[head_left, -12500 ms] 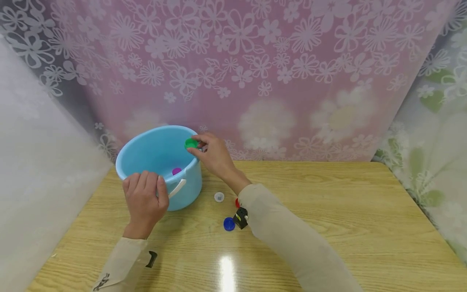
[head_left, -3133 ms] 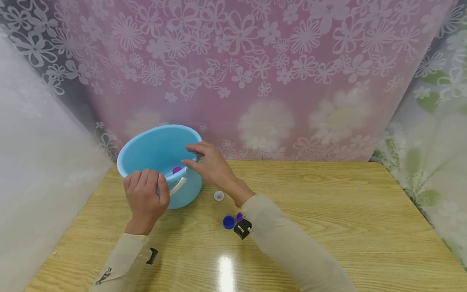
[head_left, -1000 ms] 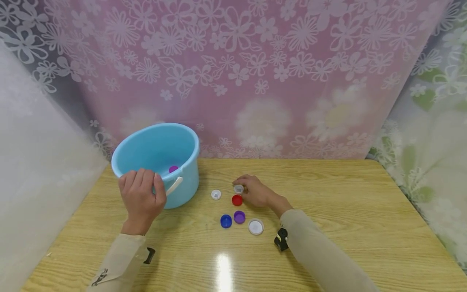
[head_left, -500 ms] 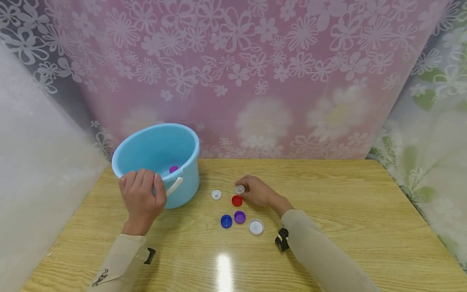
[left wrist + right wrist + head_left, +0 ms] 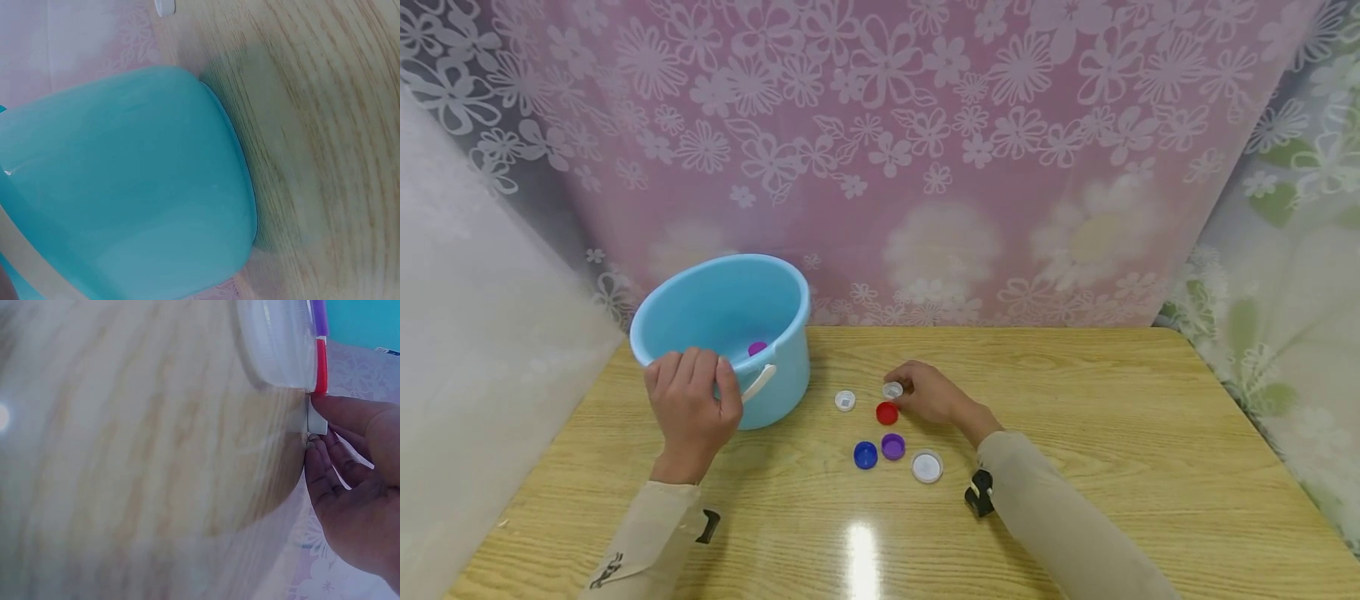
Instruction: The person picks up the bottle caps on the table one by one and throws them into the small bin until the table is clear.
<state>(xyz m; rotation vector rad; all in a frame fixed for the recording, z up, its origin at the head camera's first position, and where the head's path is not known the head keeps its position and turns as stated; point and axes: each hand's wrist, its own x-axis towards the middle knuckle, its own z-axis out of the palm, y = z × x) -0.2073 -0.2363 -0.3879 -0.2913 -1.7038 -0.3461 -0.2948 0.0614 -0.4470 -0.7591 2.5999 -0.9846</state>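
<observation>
My left hand (image 5: 692, 408) grips the near rim of a light blue bucket (image 5: 778, 396), fingers curled over the edge. One magenta cap (image 5: 757, 348) shows inside; the rest of the bottom is hidden by the near wall. At the middle of the table, my right hand (image 5: 928, 394) pinches a small white bottle cap (image 5: 892, 390) between thumb and fingers. In the right wrist view this white cap (image 5: 317, 419) sits at the table surface between thumb and fingertips. A red cap (image 5: 887, 413) lies right beside it, on the near side.
Other caps lie on the wooden table (image 5: 1075, 433): a white cap (image 5: 845, 401) by the bucket, a blue cap (image 5: 865, 455), a purple cap (image 5: 892, 447) and a wider clear-rimmed white lid (image 5: 927, 467). A floral curtain (image 5: 925, 167) hangs behind the table.
Earlier the right hand held a green cap at the bucket's rim, later showing nothing in its fingers there. It then moved right to the white cap. The left hand has kept its grip.
</observation>
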